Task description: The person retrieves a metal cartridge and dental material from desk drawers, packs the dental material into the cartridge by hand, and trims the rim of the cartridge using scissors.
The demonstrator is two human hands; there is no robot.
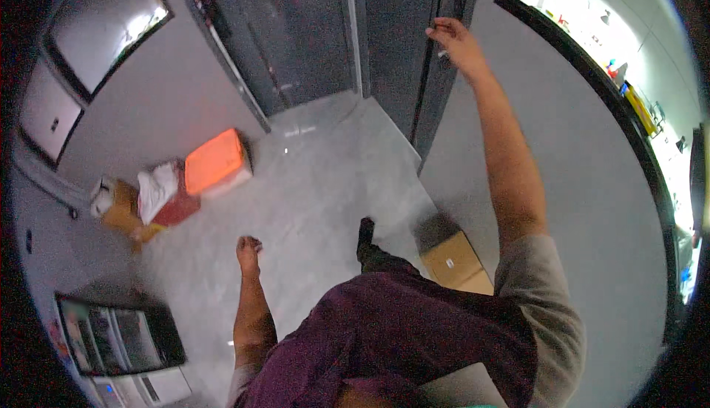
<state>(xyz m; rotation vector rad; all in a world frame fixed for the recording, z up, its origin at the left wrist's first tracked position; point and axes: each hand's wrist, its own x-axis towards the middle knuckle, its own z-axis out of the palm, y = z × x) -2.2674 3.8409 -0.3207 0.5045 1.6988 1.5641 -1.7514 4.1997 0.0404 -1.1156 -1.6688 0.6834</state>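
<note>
My right hand [455, 40] reaches out ahead at the end of a raised, stretched arm. Its fingers are loosely extended beside the dark door [396, 45], near the door's right edge, and I see nothing gripped in them. A small pale spot shows just under this hand, too blurred to name. My left hand [249, 251] hangs low over the grey floor [303, 179]. Its fingers are loosely curled and apart, with no held thing visible.
Against the left wall stand an orange-lidded box [214, 162], a red container with white cloth [157, 190] and a brown carton [117, 204]. A cardboard box [458, 260] sits by the right wall. A dark-framed appliance [122, 338] is at lower left; a lit window opening [592, 45] at right.
</note>
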